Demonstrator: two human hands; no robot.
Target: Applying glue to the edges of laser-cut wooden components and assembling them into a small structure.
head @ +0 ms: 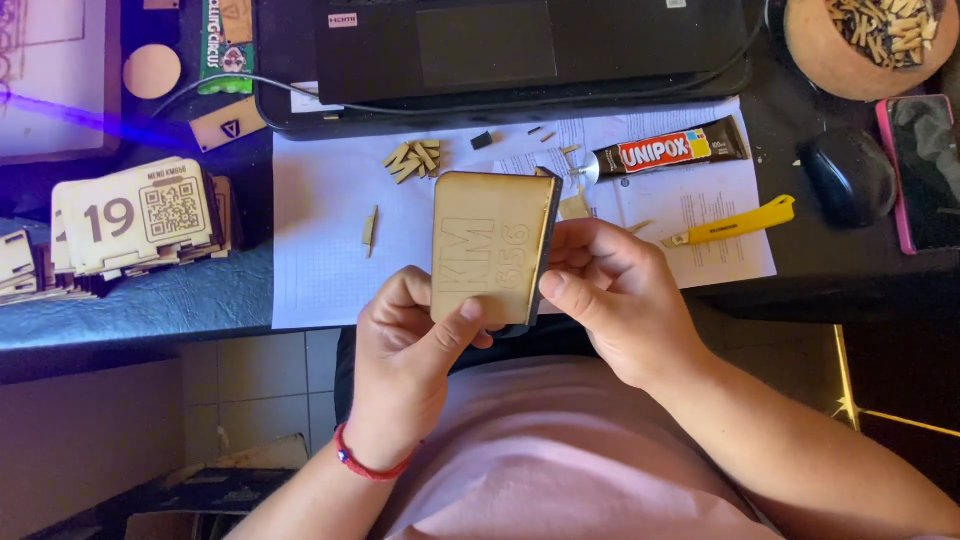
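A thin rectangular wooden plaque (pixel 490 240) with engraved characters and rounded corners is held upright over the desk's front edge. My left hand (pixel 405 360) grips its lower left corner, thumb across the face. My right hand (pixel 615 295) pinches its dark right edge between thumb and fingers. A red bracelet circles my left wrist.
White paper sheets (pixel 320 250) cover the desk, with small wooden pieces (pixel 412 158), a glue tube (pixel 665 152) and a yellow utility knife (pixel 730 222). A stack of similar plaques (pixel 130 220) lies left. Laptop (pixel 500 50), mouse (pixel 848 175), phone (pixel 920 170) and bowl (pixel 860 45) sit behind.
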